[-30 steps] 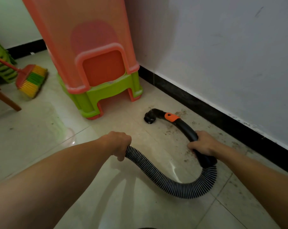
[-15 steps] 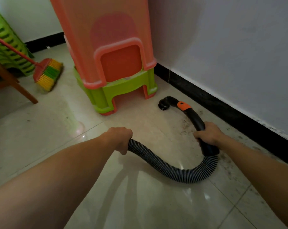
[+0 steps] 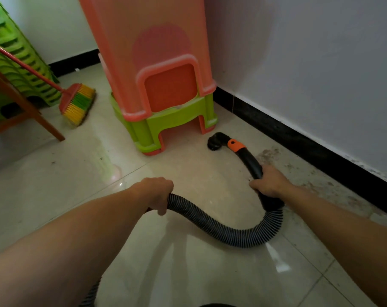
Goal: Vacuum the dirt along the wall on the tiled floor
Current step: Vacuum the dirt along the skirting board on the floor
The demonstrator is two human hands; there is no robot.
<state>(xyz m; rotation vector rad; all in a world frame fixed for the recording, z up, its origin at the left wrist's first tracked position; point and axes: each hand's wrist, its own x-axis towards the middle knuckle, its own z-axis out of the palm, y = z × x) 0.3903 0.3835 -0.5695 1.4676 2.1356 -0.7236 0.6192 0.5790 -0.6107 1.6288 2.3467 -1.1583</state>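
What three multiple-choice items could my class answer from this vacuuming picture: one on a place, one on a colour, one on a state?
1. Where is the vacuum nozzle?
A. On the floor beside the stacked stools
B. On the broom
C. Against the wall

2. What colour is the collar behind the nozzle?
A. Green
B. Orange
C. White

3. What is the left hand doing?
A. Hanging free
B. Holding the broom
C. Gripping the ribbed hose

Answers: 1 A, it sits on the tile by the green bottom stool. 2 B, the band is orange against the black tube. 3 C, its fingers close round the hose, while the right hand holds the rigid handle.
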